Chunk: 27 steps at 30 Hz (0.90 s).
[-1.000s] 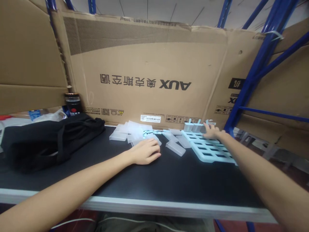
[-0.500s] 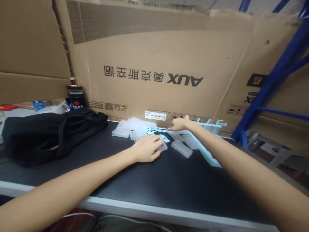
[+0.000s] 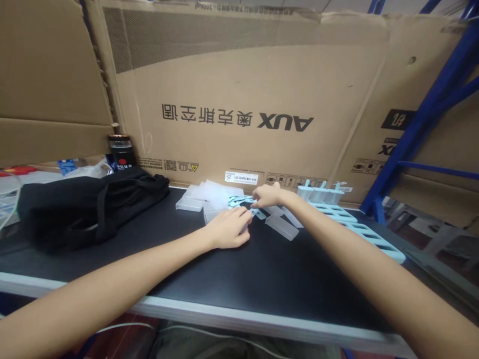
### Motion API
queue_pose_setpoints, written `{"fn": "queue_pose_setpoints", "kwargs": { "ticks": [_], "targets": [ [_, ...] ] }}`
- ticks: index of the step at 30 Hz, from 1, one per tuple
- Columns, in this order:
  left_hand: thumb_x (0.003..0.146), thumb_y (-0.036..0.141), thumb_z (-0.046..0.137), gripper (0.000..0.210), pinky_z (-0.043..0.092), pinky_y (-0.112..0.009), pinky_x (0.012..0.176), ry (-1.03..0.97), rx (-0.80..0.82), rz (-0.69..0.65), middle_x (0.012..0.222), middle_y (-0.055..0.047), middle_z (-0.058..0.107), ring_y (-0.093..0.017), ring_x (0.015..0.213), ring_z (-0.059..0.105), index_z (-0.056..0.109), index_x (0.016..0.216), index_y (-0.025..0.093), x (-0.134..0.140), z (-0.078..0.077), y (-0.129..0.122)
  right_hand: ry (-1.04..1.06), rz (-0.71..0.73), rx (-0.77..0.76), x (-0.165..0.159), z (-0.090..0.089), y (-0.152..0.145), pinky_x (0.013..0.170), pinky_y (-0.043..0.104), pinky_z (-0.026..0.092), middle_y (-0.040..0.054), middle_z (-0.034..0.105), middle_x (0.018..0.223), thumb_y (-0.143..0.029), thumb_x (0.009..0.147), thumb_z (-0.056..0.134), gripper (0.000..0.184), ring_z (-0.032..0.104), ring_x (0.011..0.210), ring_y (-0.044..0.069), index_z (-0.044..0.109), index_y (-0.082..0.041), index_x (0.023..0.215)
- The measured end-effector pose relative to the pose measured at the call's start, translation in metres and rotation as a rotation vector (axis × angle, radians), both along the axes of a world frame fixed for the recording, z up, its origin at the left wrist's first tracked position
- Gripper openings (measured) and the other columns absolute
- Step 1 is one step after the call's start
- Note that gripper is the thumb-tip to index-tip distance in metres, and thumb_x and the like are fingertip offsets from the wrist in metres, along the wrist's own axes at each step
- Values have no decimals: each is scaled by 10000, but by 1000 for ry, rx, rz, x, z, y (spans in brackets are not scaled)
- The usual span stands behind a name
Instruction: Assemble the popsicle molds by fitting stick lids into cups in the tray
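Observation:
My left hand rests low over the black tabletop, fingers curled around a translucent popsicle mould that they mostly cover. Just beyond it, my right hand pinches at a light blue popsicle stick, its fingertips down among the pieces. Several light blue sticks lie in a pile between and behind the hands. To the left spread translucent popsicle moulds, some overlapping. A separate clear mould lies flat, right of my hands.
A light blue rack with slots lies beyond my right forearm. Behind it stand several moulds with blue sticks. A black bag and dark jar occupy the left. A large cardboard box walls the back; blue shelf posts rise right.
My right hand has shifted left and closer to my left hand, down to the blue sticks. The view has moved slightly, and more of the blue rack shows beside my right forearm.

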<state>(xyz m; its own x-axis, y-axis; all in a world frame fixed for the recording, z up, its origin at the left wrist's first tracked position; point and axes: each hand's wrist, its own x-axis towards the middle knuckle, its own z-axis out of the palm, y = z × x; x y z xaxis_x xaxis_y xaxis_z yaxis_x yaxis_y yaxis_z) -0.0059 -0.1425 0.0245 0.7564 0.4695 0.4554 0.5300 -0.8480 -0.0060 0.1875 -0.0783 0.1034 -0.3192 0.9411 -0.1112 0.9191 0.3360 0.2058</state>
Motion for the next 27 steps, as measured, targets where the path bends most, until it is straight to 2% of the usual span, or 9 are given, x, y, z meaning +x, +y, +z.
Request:
{"fn": "queue_pose_setpoints", "kwargs": {
  "ticks": [4, 7, 11, 13, 15, 19, 22, 25, 27],
  "targets": [
    [784, 163, 501, 267, 515, -384, 760, -15, -30, 3, 1061, -86, 589, -261, 930, 593, 516, 1046, 206, 0, -2, 2, 39, 12, -32, -1, -19, 0, 916, 507, 350, 78, 728, 924, -467, 708, 703, 304, 628, 938, 294, 737, -232, 898],
    [806, 188, 511, 323, 526, -401, 777, -56, -70, 37, 1170, -103, 584, -268, 953, 610, 515, 1128, 211, 0, -3, 3, 107, 4, -14, 2, -30, 5, 881, 473, 381, 95, 723, 965, -427, 720, 691, 313, 626, 953, 297, 734, -215, 946],
    [896, 395, 547, 376, 512, -477, 900, -123, -103, 131, 1204, -126, 613, -328, 1104, 599, 495, 1219, 210, 0, -6, 5, 237, 53, 41, 9, -28, 6, 787, 339, 425, 79, 718, 971, -369, 712, 687, 321, 631, 893, 239, 711, -189, 976],
    [904, 492, 554, 445, 510, -501, 897, -113, -132, 189, 1136, -129, 658, -351, 1090, 620, 490, 1240, 207, 0, -7, 7, 306, 86, 82, 12, -24, -2, 729, 294, 422, 62, 709, 895, -324, 726, 661, 240, 624, 825, 202, 686, -177, 914],
    [897, 516, 574, 477, 526, -486, 848, -114, -160, 221, 1079, -122, 687, -349, 1016, 659, 487, 1249, 207, -1, -8, 9, 378, 106, 131, 14, -20, -16, 691, 276, 415, 50, 689, 835, -307, 751, 633, 177, 610, 777, 180, 642, -176, 870],
    [904, 482, 585, 469, 537, -440, 856, -291, -157, 140, 1188, -111, 654, -304, 1044, 660, 450, 1269, 219, -1, -5, 10, 515, 140, 197, 13, -20, -50, 635, 249, 407, 13, 642, 776, -298, 800, 577, 129, 570, 701, 140, 532, -204, 876],
    [896, 438, 597, 475, 531, -436, 902, -423, -126, 71, 1248, -109, 609, -281, 1097, 632, 431, 1285, 223, -2, -2, 8, 701, 214, 226, 11, -21, -66, 612, 246, 400, -13, 582, 743, -274, 782, 579, 134, 522, 663, 126, 468, -219, 833],
    [864, 388, 630, 513, 521, -443, 929, -471, -119, 36, 1269, -109, 587, -282, 1124, 614, 425, 1306, 227, -4, -1, 7, 908, 354, 194, 10, -21, -72, 652, 261, 424, -10, 549, 788, -236, 739, 616, 159, 516, 703, 127, 477, -211, 811],
    [846, 381, 647, 582, 525, -446, 912, -481, -148, 22, 1283, -110, 581, -286, 1115, 616, 393, 1348, 232, -5, -2, 7, 949, 413, 163, 11, -20, -75, 692, 270, 442, -2, 539, 838, -211, 733, 623, 152, 523, 745, 127, 497, -202, 818]
  ]
}}
